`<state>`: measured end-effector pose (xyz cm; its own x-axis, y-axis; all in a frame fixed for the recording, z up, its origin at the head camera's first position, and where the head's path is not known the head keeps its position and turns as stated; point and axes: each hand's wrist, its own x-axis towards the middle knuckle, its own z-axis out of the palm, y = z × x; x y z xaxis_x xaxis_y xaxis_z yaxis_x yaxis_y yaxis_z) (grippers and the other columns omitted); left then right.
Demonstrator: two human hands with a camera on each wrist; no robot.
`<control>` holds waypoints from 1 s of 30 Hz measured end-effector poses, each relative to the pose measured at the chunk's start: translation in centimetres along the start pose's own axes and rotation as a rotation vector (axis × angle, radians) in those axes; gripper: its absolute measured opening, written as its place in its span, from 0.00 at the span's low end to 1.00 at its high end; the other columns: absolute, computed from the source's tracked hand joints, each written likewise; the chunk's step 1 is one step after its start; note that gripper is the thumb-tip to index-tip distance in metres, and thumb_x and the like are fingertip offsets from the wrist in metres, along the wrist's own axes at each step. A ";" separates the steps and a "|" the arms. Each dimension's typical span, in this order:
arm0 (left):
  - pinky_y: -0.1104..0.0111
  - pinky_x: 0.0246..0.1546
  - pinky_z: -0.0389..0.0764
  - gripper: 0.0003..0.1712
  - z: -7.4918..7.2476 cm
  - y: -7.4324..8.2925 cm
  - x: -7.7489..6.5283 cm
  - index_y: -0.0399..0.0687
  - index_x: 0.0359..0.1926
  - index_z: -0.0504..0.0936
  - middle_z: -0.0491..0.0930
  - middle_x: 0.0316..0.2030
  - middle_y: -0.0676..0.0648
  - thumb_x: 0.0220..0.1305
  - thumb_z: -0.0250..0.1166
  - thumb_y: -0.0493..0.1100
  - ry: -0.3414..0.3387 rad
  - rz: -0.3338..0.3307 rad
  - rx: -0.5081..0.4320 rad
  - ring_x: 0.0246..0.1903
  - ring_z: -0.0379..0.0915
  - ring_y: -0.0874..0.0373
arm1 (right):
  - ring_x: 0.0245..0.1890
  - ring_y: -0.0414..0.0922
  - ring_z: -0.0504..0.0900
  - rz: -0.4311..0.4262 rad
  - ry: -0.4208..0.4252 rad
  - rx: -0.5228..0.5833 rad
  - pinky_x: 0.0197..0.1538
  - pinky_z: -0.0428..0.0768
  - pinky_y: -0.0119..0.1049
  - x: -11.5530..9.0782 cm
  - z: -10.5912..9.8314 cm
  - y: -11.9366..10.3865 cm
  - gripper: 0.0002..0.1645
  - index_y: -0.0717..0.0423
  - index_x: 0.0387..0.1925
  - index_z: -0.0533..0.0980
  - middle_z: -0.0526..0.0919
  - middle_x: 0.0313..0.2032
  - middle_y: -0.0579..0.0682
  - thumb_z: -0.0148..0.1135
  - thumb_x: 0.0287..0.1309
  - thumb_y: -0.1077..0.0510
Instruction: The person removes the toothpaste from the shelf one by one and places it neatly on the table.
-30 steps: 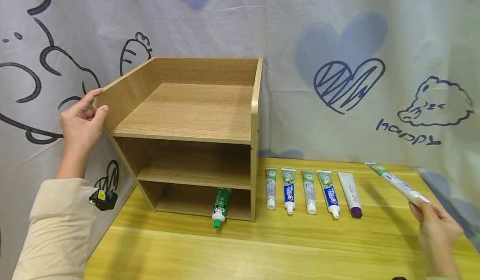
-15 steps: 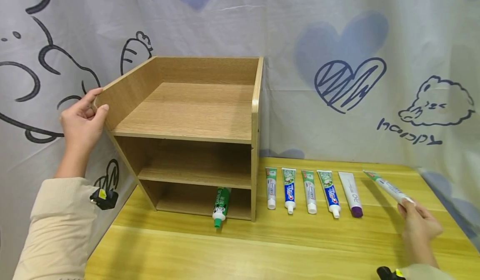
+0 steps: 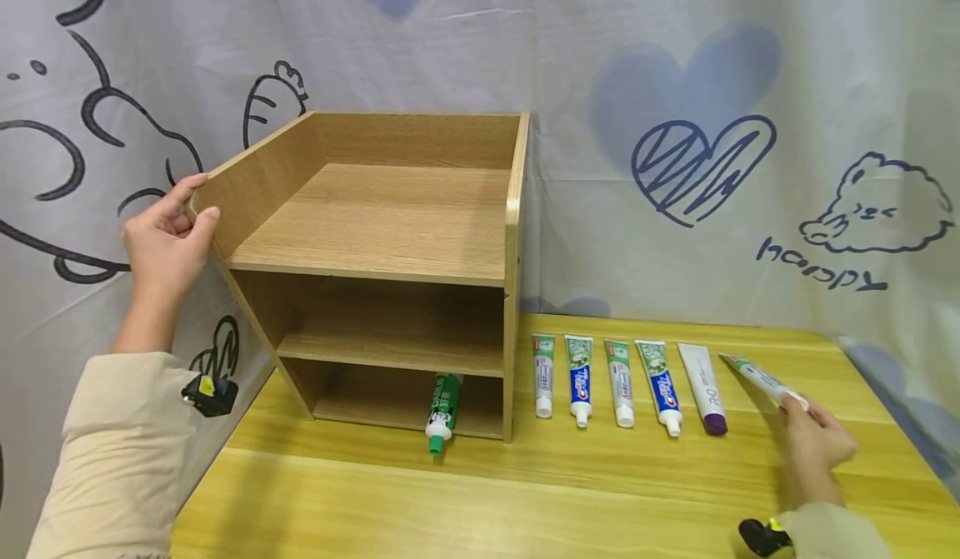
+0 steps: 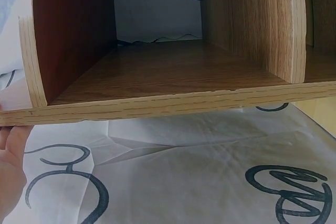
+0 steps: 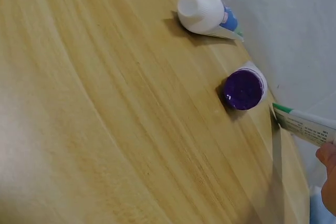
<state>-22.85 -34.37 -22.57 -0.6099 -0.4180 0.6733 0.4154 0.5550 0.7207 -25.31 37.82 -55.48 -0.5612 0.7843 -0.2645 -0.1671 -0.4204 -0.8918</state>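
Note:
My left hand [image 3: 167, 242] grips the upper left side panel of a wooden shelf unit [image 3: 367, 267], thumb inside and fingers around the front edge. In the left wrist view that hand shows only at the left border. At the right of the table, my right hand [image 3: 813, 438] pinches a green-and-white toothpaste tube [image 3: 761, 378] by its cap end, the flat end pointing to the back left. Just left of it lies a white tube with a purple cap [image 3: 702, 388]. In the right wrist view, the held tube [image 5: 304, 125] slants beside the purple cap [image 5: 244, 88].
Several more toothpaste tubes [image 3: 621, 384] lie in a row right of the shelf, caps toward the front. A green toothpaste tube [image 3: 442, 405] sits in the bottom compartment, its cap sticking out. A printed curtain [image 3: 585, 126] hangs behind the yellow wooden table [image 3: 480, 501].
My right hand has moved left and a little lower with the toothpaste tube, bringing it close beside the purple-capped tube. The left hand stays on the shelf panel.

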 end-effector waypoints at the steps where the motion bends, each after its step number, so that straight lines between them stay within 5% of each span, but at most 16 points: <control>1: 0.90 0.17 0.67 0.20 0.0 0.0 0.0 0.44 0.48 0.82 0.71 0.13 0.72 0.53 0.58 0.30 0.002 0.000 0.003 0.15 0.67 0.82 | 0.19 0.30 0.80 -0.015 0.002 -0.028 0.25 0.79 0.20 -0.5 0.2 -0.2 0.11 0.48 0.21 0.81 0.79 0.18 0.39 0.73 0.35 0.67; 9: 0.90 0.19 0.70 0.20 0.0 0.3 -0.2 0.45 0.49 0.82 0.74 0.16 0.74 0.53 0.58 0.31 -0.003 -0.013 -0.006 0.17 0.70 0.82 | 0.18 0.21 0.66 -0.150 -0.070 -0.582 0.23 0.68 0.13 -7.0 1.8 -3.9 0.17 0.32 0.13 0.71 0.66 0.10 0.22 0.66 0.47 0.56; 12: 0.90 0.20 0.70 0.20 0.0 0.4 -0.2 0.45 0.48 0.82 0.74 0.16 0.74 0.53 0.58 0.31 -0.003 -0.015 -0.010 0.18 0.70 0.82 | 0.16 0.18 0.62 -0.247 -0.123 -0.756 0.22 0.65 0.12 -7.6 1.7 -4.1 0.03 0.45 0.28 0.82 0.60 0.08 0.18 0.63 0.50 0.55; 15: 0.90 0.20 0.70 0.20 0.1 0.3 -0.2 0.45 0.48 0.82 0.74 0.16 0.74 0.53 0.58 0.30 0.002 -0.010 -0.009 0.18 0.70 0.83 | 0.16 0.17 0.59 -0.307 -0.162 -0.856 0.21 0.64 0.13 -7.5 1.4 -3.9 0.22 0.68 0.46 0.78 0.58 0.09 0.17 0.61 0.52 0.57; 17: 0.90 0.20 0.70 0.20 0.1 0.2 -0.1 0.46 0.48 0.82 0.74 0.16 0.74 0.53 0.58 0.30 0.006 -0.007 -0.008 0.18 0.70 0.83 | 0.15 0.16 0.59 -0.335 -0.179 -0.902 0.21 0.64 0.13 -7.4 1.2 -3.9 0.26 0.74 0.50 0.73 0.67 0.10 0.25 0.61 0.52 0.58; 19: 0.90 0.19 0.69 0.20 0.1 0.2 -0.1 0.45 0.48 0.83 0.74 0.16 0.74 0.53 0.58 0.30 0.007 0.000 -0.007 0.18 0.69 0.83 | 0.15 0.17 0.59 -0.363 -0.207 -0.949 0.20 0.64 0.14 -7.3 1.0 -3.8 0.25 0.74 0.50 0.73 0.80 0.15 0.44 0.60 0.52 0.60; 22: 0.90 0.20 0.70 0.20 0.1 0.2 -0.1 0.45 0.47 0.83 0.74 0.17 0.74 0.53 0.58 0.30 0.007 0.001 -0.017 0.19 0.70 0.83 | 0.17 0.24 0.67 -0.425 -0.255 -1.053 0.20 0.63 0.15 -7.1 0.7 -3.7 0.24 0.75 0.48 0.73 0.81 0.35 0.70 0.60 0.52 0.62; 25: 0.90 0.20 0.70 0.20 0.1 0.2 -0.1 0.45 0.48 0.83 0.74 0.17 0.74 0.53 0.58 0.30 0.006 -0.003 -0.024 0.19 0.71 0.83 | 0.27 0.49 0.80 -0.481 -0.320 -1.146 0.28 0.72 0.27 -6.9 0.5 -3.5 0.23 0.77 0.47 0.73 0.77 0.42 0.72 0.60 0.52 0.63; 27: 0.90 0.20 0.69 0.20 0.1 0.2 -0.1 0.45 0.48 0.83 0.74 0.17 0.74 0.53 0.58 0.30 0.007 -0.003 -0.019 0.18 0.70 0.83 | 0.39 0.64 0.78 -0.504 -0.358 -1.189 0.35 0.75 0.38 -6.9 0.3 -3.4 0.23 0.78 0.46 0.73 0.77 0.42 0.73 0.60 0.52 0.63; 30: 0.90 0.19 0.69 0.20 0.1 0.3 -0.1 0.45 0.48 0.82 0.73 0.16 0.74 0.53 0.58 0.30 0.006 -0.006 -0.008 0.17 0.69 0.82 | 0.44 0.68 0.76 -0.525 -0.392 -1.215 0.38 0.75 0.47 -6.8 0.1 -3.1 0.23 0.79 0.45 0.73 0.77 0.41 0.73 0.60 0.51 0.63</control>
<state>-22.75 -34.09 -22.50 -0.6086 -0.4256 0.6697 0.4171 0.5465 0.7262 -21.03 33.77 -50.87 -0.8763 0.4616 0.1377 0.2636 0.6988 -0.6650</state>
